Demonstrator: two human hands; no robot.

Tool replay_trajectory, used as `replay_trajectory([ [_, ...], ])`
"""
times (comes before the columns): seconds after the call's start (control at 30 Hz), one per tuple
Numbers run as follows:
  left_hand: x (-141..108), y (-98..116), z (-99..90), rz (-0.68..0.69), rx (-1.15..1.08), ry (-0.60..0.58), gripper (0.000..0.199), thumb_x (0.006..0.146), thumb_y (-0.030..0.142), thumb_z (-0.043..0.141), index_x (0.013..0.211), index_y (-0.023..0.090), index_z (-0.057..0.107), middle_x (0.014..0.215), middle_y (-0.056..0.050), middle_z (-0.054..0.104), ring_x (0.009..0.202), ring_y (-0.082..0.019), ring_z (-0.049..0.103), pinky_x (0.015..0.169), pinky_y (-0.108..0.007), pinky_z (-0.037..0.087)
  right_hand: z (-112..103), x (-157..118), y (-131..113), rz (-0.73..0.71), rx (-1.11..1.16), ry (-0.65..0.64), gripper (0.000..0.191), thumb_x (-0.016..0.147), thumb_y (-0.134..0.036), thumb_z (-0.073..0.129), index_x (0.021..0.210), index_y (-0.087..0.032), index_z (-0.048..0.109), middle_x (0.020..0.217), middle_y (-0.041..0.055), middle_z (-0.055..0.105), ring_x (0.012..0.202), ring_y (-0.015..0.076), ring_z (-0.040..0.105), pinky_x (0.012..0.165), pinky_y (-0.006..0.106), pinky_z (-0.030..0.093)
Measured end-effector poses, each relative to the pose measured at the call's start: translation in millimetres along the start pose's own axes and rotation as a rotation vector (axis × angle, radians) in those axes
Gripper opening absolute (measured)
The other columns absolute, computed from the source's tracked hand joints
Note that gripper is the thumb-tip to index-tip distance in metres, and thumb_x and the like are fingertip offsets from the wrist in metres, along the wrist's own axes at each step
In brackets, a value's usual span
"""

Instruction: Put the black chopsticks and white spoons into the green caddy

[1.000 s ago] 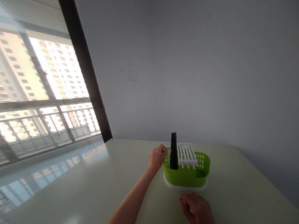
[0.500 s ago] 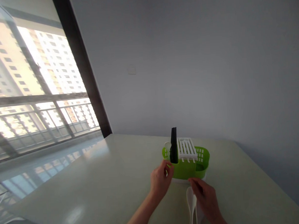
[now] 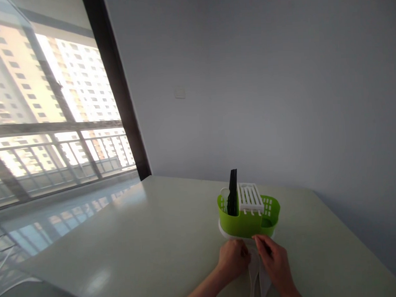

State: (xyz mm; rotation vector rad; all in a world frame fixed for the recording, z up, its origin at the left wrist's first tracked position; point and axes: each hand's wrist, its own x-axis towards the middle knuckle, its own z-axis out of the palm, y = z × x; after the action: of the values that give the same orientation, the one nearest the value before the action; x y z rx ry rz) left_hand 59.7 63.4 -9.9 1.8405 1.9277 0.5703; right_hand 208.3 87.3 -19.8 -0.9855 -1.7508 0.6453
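My left hand (image 3: pixel 234 258) lies low over the table with curled fingers, its fingertips against the edge of a white spoon (image 3: pixel 253 268). Beside that spoon lies a second white utensil (image 3: pixel 264 282), its upper part covered by my right hand (image 3: pixel 274 260). The right thumb and index finger are pinched together just in front of the basket; anything between them is too small to make out. Beyond both hands stands a green plastic basket (image 3: pixel 240 225) on a white base. A bundle of long black sticks (image 3: pixel 232 193) leans upright in its left part.
A white slatted rack (image 3: pixel 250 197) with small hooks sits across the basket's middle. A round white rim (image 3: pixel 225 191) shows behind the black sticks. The pale tabletop (image 3: pixel 149 238) reaches back to a grey wall, and a large window (image 3: pixel 61 106) is at the left.
My left hand has come down and right, from beside the basket's front left to the spoon on the table. The right hand stays almost in place. The view has shifted slightly.
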Motion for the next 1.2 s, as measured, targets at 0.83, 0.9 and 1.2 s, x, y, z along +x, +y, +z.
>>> replay_trajectory([
  [0.83,-68,-14,-57.2,0.381,0.025,0.634,0.014,0.084,0.022,0.047,0.072,0.021,0.055,0.056,0.003,0.059,0.050,-0.007,0.053,0.053,-0.017,0.037,25,-18,-17,-0.355,-0.192,-0.426,0.013,0.080,-0.022,0.048,0.079,-0.023,0.062,0.069,-0.0016,0.061,0.064,0.0126,0.056,0.062,0.022,0.038],
  [0.9,-70,-14,-59.4,0.383,0.039,0.617,0.014,0.084,0.021,0.047,0.072,0.021,0.054,0.056,0.003,0.059,0.051,-0.007,0.053,0.053,-0.016,0.037,26,-20,-18,-0.366,-0.179,-0.428,0.013,0.075,-0.018,0.048,0.078,-0.023,0.061,0.067,-0.0022,0.060,0.064,0.0125,0.056,0.061,0.022,0.038],
  [1.2,-77,-13,-74.8,0.413,0.046,0.586,0.012,0.080,0.016,0.048,0.069,0.021,0.051,0.054,0.006,0.057,0.046,-0.004,0.049,0.047,-0.014,0.035,28,-24,-23,-0.399,-0.194,-0.440,0.014,0.072,-0.019,0.052,0.079,-0.024,0.062,0.063,-0.0040,0.060,0.062,0.0117,0.057,0.059,0.022,0.036],
])
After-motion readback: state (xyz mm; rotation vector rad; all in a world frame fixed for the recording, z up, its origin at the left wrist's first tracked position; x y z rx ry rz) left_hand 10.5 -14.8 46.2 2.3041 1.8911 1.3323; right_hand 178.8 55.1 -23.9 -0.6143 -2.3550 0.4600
